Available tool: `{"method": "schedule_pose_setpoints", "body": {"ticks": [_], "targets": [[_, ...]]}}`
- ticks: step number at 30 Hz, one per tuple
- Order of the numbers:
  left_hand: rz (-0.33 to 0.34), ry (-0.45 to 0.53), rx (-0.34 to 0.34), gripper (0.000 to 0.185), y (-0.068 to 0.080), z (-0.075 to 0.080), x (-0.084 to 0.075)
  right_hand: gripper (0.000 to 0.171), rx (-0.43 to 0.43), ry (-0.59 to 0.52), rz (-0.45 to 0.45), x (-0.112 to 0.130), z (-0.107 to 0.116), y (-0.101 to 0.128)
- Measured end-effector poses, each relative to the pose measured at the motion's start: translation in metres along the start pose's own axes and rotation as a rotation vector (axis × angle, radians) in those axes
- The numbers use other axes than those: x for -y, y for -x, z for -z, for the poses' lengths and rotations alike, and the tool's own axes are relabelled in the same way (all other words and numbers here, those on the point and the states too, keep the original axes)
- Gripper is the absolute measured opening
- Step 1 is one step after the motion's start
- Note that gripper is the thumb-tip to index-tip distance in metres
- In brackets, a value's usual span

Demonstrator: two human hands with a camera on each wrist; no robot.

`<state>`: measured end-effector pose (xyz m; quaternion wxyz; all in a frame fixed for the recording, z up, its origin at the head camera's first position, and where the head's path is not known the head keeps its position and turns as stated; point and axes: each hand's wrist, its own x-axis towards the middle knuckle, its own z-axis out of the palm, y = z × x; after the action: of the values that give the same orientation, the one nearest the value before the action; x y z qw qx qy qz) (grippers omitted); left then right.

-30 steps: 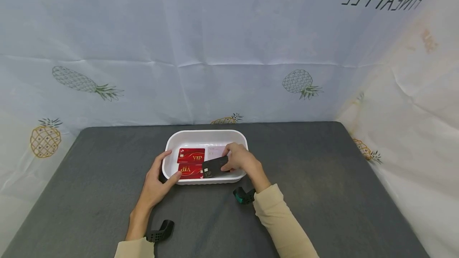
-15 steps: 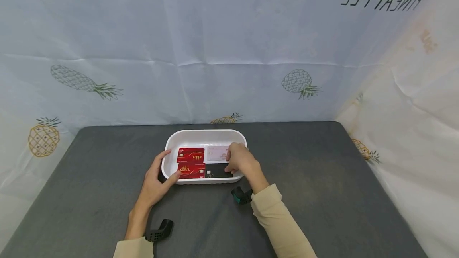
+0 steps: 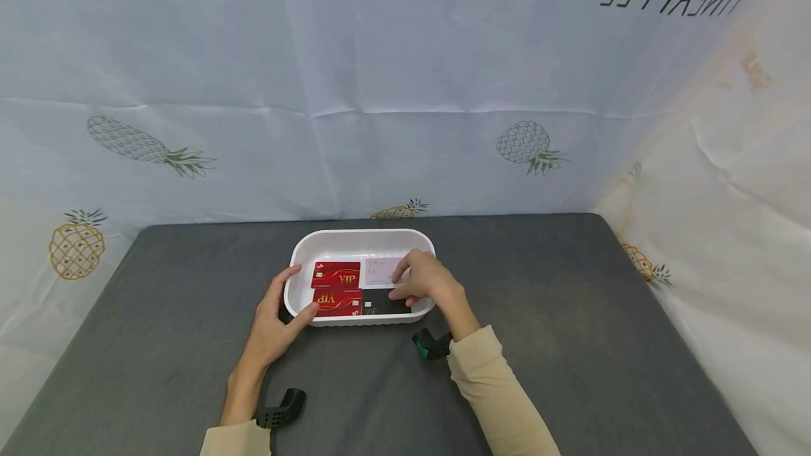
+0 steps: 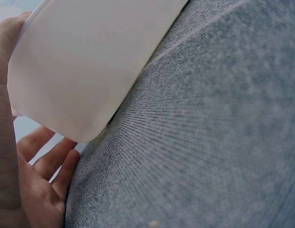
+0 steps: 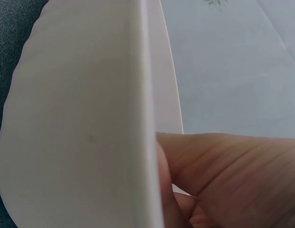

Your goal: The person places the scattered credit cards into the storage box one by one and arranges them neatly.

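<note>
A white plastic tray (image 3: 355,236) holds two red VIP cards (image 3: 337,275), a black VIP card (image 3: 385,303) and a pale pink card (image 3: 380,270), laid flat in two rows. At its left end my left hand (image 3: 272,329) holds the tray, thumb on the near rim and fingers spread round the end. In the left wrist view the thumb comes over the rim and the fingers sit by the tray's corner. My right hand (image 3: 427,280) reaches in over the right end, thumb and index finger apart above the black card, covering the right part of the pink one.
The tray stands on a dark grey cloth-covered table (image 3: 538,315). A white curtain (image 3: 405,55) with pineapple prints hangs behind it and along the sides. Each wrist wears a black strap mount (image 3: 285,408).
The black card, tilted in my right fingers a second ago, now lies flat beside the lower red card. My right thumb and finger have let go and spread. My left hand stays put.
</note>
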<state>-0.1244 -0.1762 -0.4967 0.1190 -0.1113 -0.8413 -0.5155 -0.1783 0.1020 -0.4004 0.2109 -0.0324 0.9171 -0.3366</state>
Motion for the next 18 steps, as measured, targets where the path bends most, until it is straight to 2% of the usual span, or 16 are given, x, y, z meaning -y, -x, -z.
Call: {"method": "schedule_pose_setpoints", "body": {"ticks": [11,18], "targets": [[0.006,0.009,0.003,0.075,0.0004,-0.0003,0.002,0.021,0.003,-0.021,0.014,-0.0017,0.001,0.0005],[0.016,0.003,0.006,0.076,0.0,0.0007,0.0014,0.023,0.012,-0.072,0.088,-0.0056,0.0022,-0.0001]]}}
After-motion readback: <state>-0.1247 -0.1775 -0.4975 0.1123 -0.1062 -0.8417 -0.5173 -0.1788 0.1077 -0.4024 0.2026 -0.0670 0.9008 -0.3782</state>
